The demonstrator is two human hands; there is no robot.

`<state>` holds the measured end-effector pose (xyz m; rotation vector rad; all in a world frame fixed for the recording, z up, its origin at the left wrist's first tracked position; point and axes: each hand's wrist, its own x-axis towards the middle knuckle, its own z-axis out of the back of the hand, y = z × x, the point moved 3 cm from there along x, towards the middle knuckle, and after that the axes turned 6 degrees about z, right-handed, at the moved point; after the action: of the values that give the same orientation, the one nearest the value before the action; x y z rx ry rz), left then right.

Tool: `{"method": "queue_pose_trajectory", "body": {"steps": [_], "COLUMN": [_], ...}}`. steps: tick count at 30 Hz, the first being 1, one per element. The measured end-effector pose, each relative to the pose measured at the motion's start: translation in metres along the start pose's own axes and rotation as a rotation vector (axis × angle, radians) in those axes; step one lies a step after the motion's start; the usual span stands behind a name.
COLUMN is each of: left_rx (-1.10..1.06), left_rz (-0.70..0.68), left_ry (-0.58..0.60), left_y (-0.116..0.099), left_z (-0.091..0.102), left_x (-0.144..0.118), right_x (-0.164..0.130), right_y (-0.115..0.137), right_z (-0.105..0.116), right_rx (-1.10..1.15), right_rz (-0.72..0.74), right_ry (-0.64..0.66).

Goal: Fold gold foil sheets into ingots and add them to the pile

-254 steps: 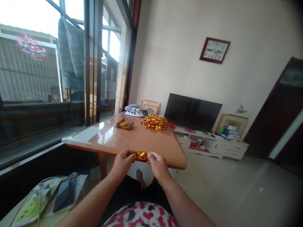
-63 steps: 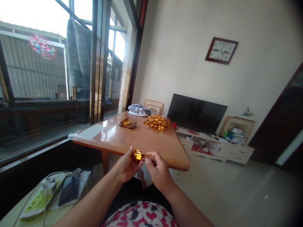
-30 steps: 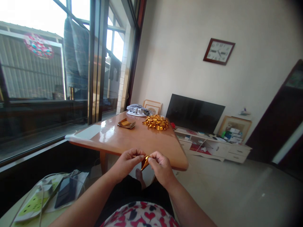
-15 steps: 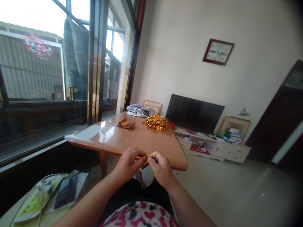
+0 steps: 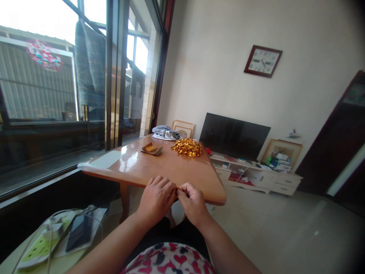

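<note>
My left hand (image 5: 156, 198) and my right hand (image 5: 191, 201) meet fingertip to fingertip just in front of the near edge of the wooden table (image 5: 171, 167). Between them they pinch a small folded piece of gold foil paper (image 5: 177, 189); only a sliver of it shows, the rest is hidden by my fingers. Farther back on the table lies a pile of folded gold foil pieces (image 5: 187, 147). To its left sits a small stack of flat gold sheets (image 5: 152, 149).
A bundle of cloth (image 5: 166, 134) lies at the table's far end. A phone with cables (image 5: 77, 234) rests on a surface at my lower left. A glass sliding door (image 5: 85, 87) runs along the left. A dark TV (image 5: 234, 136) stands on a white cabinet (image 5: 256, 175).
The gold piece was spread wide between my hands, then folded to a narrow point. Now my fingers have closed over it, so that it is almost hidden.
</note>
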<state>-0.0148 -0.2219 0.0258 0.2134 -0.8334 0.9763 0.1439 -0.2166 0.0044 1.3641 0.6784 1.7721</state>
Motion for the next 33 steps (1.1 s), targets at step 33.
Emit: {"method": "queue_pose_trajectory", "body": {"steps": [33], "left_rx": [-0.589], "left_rz": [0.295], "left_ry": [-0.052], "left_y": [0.010], "left_z": [-0.007], "left_x": [-0.005], "right_x": [0.003], "right_y": [0.000], "right_z": [0.014], "right_rx": [0.086], "right_rz": [-0.033], "right_ry": [0.019]}}
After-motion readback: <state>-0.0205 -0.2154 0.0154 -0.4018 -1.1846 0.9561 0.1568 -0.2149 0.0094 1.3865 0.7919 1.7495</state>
